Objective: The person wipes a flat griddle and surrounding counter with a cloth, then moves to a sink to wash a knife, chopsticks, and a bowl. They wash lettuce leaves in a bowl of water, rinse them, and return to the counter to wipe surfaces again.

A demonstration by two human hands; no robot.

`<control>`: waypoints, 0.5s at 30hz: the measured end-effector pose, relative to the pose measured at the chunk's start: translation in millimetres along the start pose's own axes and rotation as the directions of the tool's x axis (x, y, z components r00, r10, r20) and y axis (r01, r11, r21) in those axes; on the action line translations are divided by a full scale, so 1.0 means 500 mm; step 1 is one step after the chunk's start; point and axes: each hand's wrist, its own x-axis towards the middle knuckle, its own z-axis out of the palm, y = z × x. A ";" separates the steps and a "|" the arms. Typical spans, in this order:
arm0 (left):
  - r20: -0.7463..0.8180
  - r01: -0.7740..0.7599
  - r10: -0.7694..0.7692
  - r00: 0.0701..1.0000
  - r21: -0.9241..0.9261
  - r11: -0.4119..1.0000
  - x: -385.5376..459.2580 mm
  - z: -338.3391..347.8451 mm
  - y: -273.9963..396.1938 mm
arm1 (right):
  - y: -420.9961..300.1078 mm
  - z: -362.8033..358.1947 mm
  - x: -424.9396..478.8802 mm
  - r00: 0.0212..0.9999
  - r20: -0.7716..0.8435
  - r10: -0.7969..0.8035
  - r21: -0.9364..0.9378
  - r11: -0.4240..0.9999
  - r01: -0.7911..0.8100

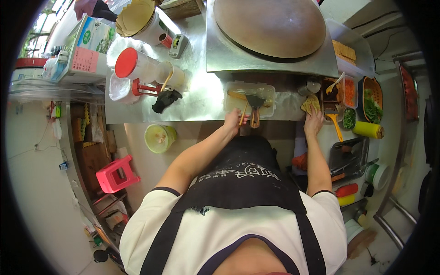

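Observation:
My left hand (235, 120) is at the front edge of the steel counter, its fingers around a thin wooden stick (243, 114). Beside it, a scraper (254, 106) with a dark blade and wooden handle rests across a clear plastic container (271, 90), which also holds a wooden tool (237, 95). To the right, my right hand (313, 122) presses on a crumpled yellowish cloth (310, 104) at the counter edge, near a metal shaker (312, 85). A yellow-handled brush (334, 123) lies just right of that hand.
A round griddle plate (271, 24) stands behind the container. On the right are shredded carrot (349, 91), chopped greens (349, 117), a lettuce basket (373, 99) and a yellow bottle (367, 130). A black glove (165, 100) and red-lidded jar (126, 63) sit left, above a green bucket (160, 138).

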 end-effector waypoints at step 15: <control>-0.074 -0.220 0.220 0.973 0.011 0.975 -0.046 -0.135 0.065 | -0.239 0.012 -0.236 0.823 0.334 -0.459 0.685 0.718 0.122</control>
